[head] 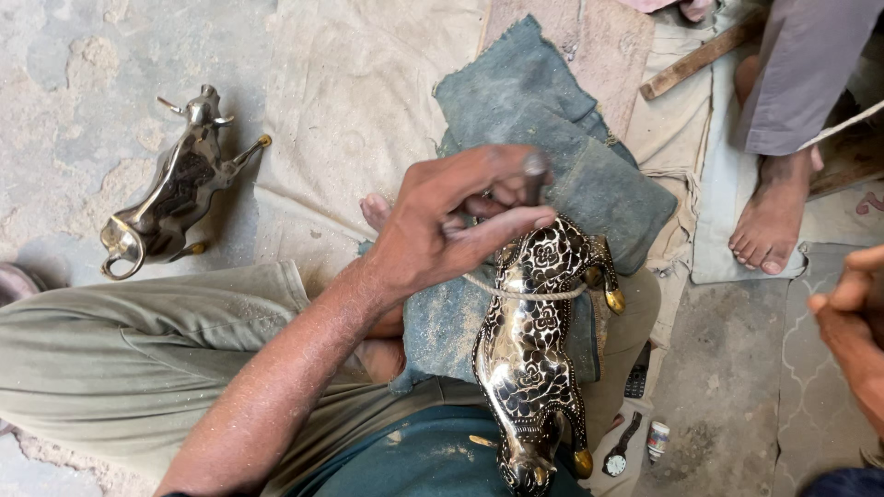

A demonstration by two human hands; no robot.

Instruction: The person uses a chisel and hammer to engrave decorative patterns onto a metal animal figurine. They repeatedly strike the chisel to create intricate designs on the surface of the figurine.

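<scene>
Left hand [451, 225] pinched on small tool over engraved brass bull [534, 350] in lap; grey cloths [552, 120] on dusty concrete floor [74, 110]; right hand [852, 317] open.

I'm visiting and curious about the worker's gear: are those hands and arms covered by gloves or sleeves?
No gloves and no sleeves show. The left hand and its forearm are bare and speckled with fine pale dust. The right hand, at the frame's edge, is bare too.

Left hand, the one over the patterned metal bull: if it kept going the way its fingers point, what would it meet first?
The left hand points right, across the engraved bull figurine. Past its fingertips, it would likely meet the folded grey cloth first, though depth is unclear.
</scene>
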